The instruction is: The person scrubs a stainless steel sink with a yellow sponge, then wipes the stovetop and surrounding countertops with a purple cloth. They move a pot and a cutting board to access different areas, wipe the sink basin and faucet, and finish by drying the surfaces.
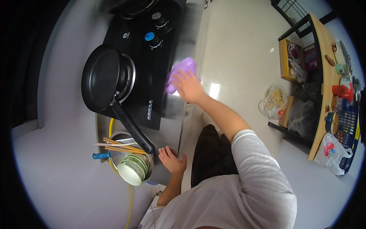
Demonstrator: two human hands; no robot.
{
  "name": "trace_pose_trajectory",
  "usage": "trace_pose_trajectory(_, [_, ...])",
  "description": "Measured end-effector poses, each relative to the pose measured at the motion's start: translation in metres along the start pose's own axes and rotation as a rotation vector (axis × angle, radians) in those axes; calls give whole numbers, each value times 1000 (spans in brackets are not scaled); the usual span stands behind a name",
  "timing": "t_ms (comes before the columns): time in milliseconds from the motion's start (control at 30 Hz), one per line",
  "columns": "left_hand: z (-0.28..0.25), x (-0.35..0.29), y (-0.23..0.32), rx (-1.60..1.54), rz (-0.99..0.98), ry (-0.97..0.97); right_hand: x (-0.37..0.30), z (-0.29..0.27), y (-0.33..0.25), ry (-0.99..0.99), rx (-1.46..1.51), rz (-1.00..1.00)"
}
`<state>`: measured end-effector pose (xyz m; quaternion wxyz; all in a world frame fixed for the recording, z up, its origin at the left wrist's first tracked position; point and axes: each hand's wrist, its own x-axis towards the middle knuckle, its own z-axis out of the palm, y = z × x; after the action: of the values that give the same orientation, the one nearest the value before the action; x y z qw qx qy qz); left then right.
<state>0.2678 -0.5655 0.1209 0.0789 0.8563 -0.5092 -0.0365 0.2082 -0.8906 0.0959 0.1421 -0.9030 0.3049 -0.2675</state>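
Note:
My right hand [187,87] is pressed onto a purple cloth [187,65], which lies bunched on the steel counter strip [174,111] along the edge of the black gas stove [143,76]. That hand is slightly blurred. My left hand [172,159] rests on the counter's front edge with its fingers stretched out and nothing in it. Close to its left is the handle of a black frying pan [101,78], which sits tilted on a burner. Beyond the handle, a metal basin [150,172] holds stacked green-and-white bowls [131,171].
Chopsticks [122,148] and a blue-handled tool [101,155] lie across the basin. Stove knobs [150,36] stick up ahead. A yellow hose [130,206] runs below. At the right, a wooden-topped shelf [319,72] bears bags and jars, with a plastic bag [273,100] beside it.

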Motion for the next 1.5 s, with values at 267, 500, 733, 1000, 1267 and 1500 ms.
trace_pose_trajectory(267, [7,5,-3,-34,13,31,64,0,48,-40,-210,189])
trace_pose_trajectory(500, [17,1,-9,-18,9,38,4,-12,3,-65,123,-207])
trace_pose_trajectory(733, [4,124,108,-90,-2,50,112,-15,92,-346,-8,-222])
trace_pose_trajectory(1000, [38,298,206,-188,-248,266,173,-40,177,-506,51,-302])
trace_pose_trajectory(1267, [65,297,197,-211,-473,508,79,-40,165,-225,417,-434])
trace_pose_trajectory(1500, [64,299,195,-183,-487,542,114,-38,183,-272,491,-589])
